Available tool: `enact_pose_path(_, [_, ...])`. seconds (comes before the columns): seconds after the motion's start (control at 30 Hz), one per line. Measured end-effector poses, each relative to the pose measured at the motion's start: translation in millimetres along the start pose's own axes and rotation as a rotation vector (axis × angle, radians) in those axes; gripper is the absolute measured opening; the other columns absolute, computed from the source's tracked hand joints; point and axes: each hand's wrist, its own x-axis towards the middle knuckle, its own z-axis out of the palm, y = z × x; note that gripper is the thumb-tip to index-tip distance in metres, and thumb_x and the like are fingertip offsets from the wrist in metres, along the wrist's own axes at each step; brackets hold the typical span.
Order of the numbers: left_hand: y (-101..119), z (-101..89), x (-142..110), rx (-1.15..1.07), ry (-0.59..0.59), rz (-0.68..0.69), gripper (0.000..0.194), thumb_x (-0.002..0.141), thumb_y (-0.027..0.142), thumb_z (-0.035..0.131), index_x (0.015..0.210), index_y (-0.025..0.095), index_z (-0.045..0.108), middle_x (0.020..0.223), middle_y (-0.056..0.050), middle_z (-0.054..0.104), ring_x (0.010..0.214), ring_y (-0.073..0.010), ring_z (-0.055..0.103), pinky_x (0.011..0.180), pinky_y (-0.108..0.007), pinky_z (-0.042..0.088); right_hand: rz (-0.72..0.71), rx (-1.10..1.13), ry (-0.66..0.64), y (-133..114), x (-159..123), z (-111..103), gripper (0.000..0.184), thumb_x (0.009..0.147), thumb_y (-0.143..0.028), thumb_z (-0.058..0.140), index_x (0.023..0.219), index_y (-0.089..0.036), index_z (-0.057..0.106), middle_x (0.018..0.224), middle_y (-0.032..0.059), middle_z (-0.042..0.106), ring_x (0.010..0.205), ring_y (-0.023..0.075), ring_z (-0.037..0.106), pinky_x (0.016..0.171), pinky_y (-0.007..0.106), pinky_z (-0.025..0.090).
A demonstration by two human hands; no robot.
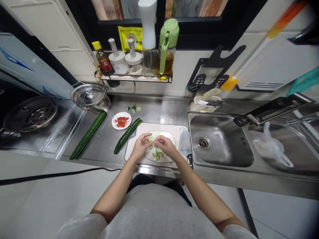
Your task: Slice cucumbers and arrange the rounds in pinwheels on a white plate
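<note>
Over a white plate (163, 159), my left hand (141, 146) is closed around pale green cucumber slices (150, 138). My right hand (164, 146) is pinched beside it, fingertips almost touching the left ones; what sits between them is too small to make out. Curved cucumber slices (157, 154) lie fanned on the plate below my hands, with more partly hidden behind them. Under the plate is a light cutting board (132, 151). A cleaver (184, 141) rests on its right side, black handle toward me. A cut cucumber (127, 135) touches the board's left side.
Left of the board are a whole cucumber (88, 134), a dish of chopped red pieces (122, 120) and a lidded steel pot (91, 97). Cucumber ends (134, 107) lie behind. A sink (221, 141) is to the right, a seasoning shelf (137, 78) above, a pan (30, 113) far left.
</note>
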Motion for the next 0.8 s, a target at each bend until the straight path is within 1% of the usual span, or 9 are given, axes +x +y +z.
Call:
enact_pose_path(0.07, [-2.0, -2.0, -0.1, 0.050, -0.004, 0.027, 0.042, 0.066, 0.028, 0.074, 0.104, 0.017, 0.061, 0.071, 0.005, 0.051, 0.064, -0.0065, 0.048, 0.065, -0.020, 0.040, 0.032, 0.011, -0.016, -0.1, 0.7, -1.5, 0.017, 0.076, -0.035, 0.061, 0.077, -0.018, 0.058, 0.069, -0.0011, 0.059, 0.064, 0.0121, 0.055, 0.063, 0.026, 0.044])
enact_pose_path(0.17, [-5.8, -6.5, 0.6, 0.146, 0.008, 0.058, 0.038, 0.067, 0.027, 0.073, 0.102, 0.017, 0.061, 0.072, 0.004, 0.052, 0.064, -0.0069, 0.047, 0.063, -0.020, 0.039, 0.064, -0.040, -0.009, 2.7, 3.5, -3.5, 0.016, 0.075, -0.033, 0.061, 0.077, -0.017, 0.060, 0.069, -0.0011, 0.059, 0.063, 0.0115, 0.053, 0.062, 0.025, 0.042])
enact_pose_path(0.33, [-17.9, -15.0, 3.1, 0.400, 0.078, 0.084, 0.029, 0.069, 0.025, 0.069, 0.096, 0.017, 0.063, 0.074, 0.003, 0.055, 0.064, -0.0076, 0.049, 0.061, -0.019, 0.038, 0.066, -0.219, -0.019, 19.2, 13.7, -3.2, 0.014, 0.077, -0.031, 0.056, 0.077, -0.017, 0.062, 0.073, -0.0002, 0.061, 0.066, 0.0125, 0.054, 0.063, 0.025, 0.042])
enact_pose_path(0.47, [-28.2, -19.7, 4.6, 0.624, 0.129, 0.035, 0.021, 0.071, 0.022, 0.066, 0.091, 0.019, 0.064, 0.071, 0.004, 0.058, 0.063, -0.0084, 0.051, 0.063, -0.020, 0.039, 0.119, -0.448, 0.000, 30.0, 21.6, 2.7, 0.011, 0.079, -0.026, 0.055, 0.079, -0.019, 0.064, 0.075, 0.0000, 0.064, 0.068, 0.0129, 0.055, 0.063, 0.023, 0.040])
enact_pose_path(0.57, [-32.2, -21.1, 5.1, 0.765, 0.145, -0.026, 0.020, 0.071, 0.022, 0.066, 0.092, 0.021, 0.066, 0.066, 0.005, 0.058, 0.063, -0.0094, 0.053, 0.064, -0.020, 0.039, 0.158, -0.590, 0.001, 31.7, 26.0, 8.8, 0.010, 0.080, -0.023, 0.055, 0.082, -0.019, 0.064, 0.076, 0.0002, 0.065, 0.069, 0.0132, 0.056, 0.062, 0.022, 0.037])
enact_pose_path(0.67, [-33.3, -20.9, 5.5, 0.880, 0.149, -0.070, 0.020, 0.072, 0.022, 0.065, 0.093, 0.022, 0.066, 0.067, 0.004, 0.060, 0.063, -0.0103, 0.054, 0.063, -0.021, 0.039, 0.169, -0.692, -0.011, 31.5, 29.2, 13.7, 0.012, 0.081, -0.023, 0.054, 0.086, -0.019, 0.065, 0.077, 0.0008, 0.065, 0.071, 0.0138, 0.056, 0.062, 0.022, 0.035])
enact_pose_path(0.8, [-34.3, -19.9, 6.4, 1.015, 0.141, -0.075, 0.019, 0.075, 0.022, 0.063, 0.094, 0.023, 0.066, 0.074, 0.002, 0.063, 0.069, -0.0124, 0.056, 0.065, -0.023, 0.038, 0.181, -0.769, -0.029, 32.5, 31.8, 17.6, 0.013, 0.084, -0.023, 0.054, 0.090, -0.018, 0.063, 0.077, 0.0014, 0.065, 0.072, 0.0141, 0.055, 0.061, 0.022, 0.033])
